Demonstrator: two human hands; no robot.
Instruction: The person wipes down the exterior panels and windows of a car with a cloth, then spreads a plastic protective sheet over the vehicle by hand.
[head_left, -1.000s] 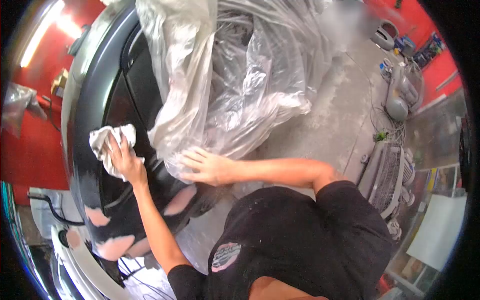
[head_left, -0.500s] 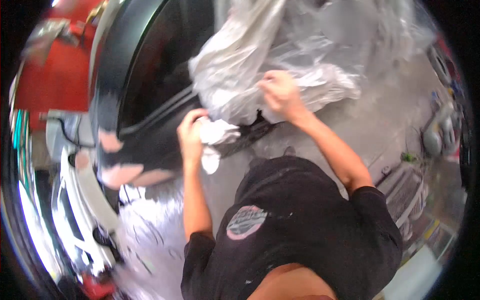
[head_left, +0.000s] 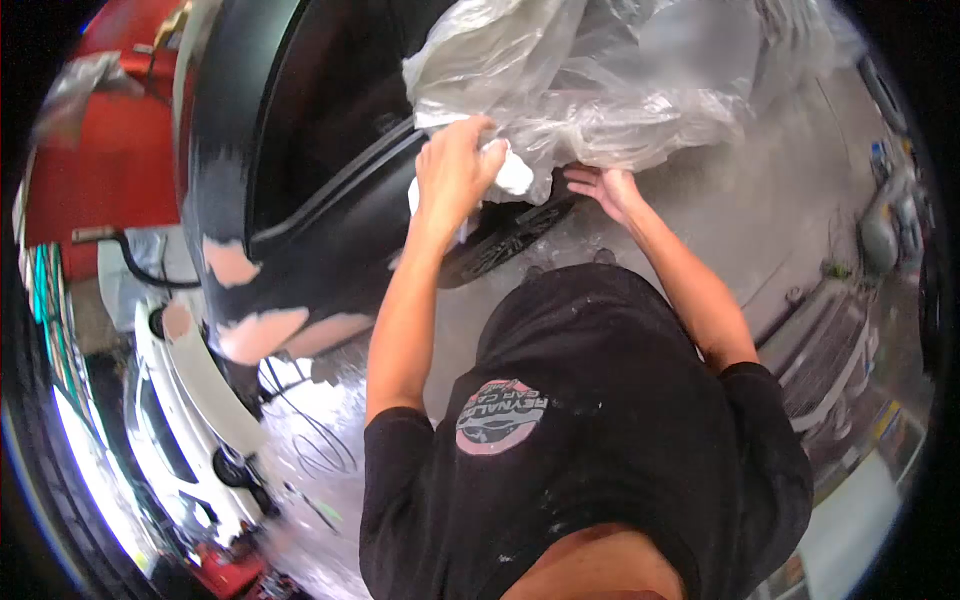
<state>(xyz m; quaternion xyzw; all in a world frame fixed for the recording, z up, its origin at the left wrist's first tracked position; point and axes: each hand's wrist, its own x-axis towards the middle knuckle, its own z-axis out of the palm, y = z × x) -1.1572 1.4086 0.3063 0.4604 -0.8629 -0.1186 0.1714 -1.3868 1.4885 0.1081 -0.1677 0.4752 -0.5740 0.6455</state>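
A crumpled white wad [head_left: 516, 174], cloth or paper, is bunched in my left hand [head_left: 455, 172], which is closed over it at the lower edge of the plastic sheeting. That translucent sheeting [head_left: 630, 125] hangs in folds over the dark car body [head_left: 345, 205]. Beneath its lower edge, my right hand [head_left: 608, 190] has its fingers stretched out and spread, touching or nearly touching the plastic. Whether anything lies behind those fingers I cannot tell. Beside my left hand, the car's black panel shows bare, with a window frame above it.
Pinkish filler patches [head_left: 265, 330] mark the car's corner. At left are a red panel [head_left: 110, 150], a black hose [head_left: 150, 275] and a white car [head_left: 185, 430]. A grille-like part [head_left: 825, 350] lies on the grey floor at right. Wrinkled plastic covers floor at lower left.
My left hand has moved up and right with the white wad. My right hand has dropped slightly rightward, going from pinching the plastic to fingers spread under its edge.
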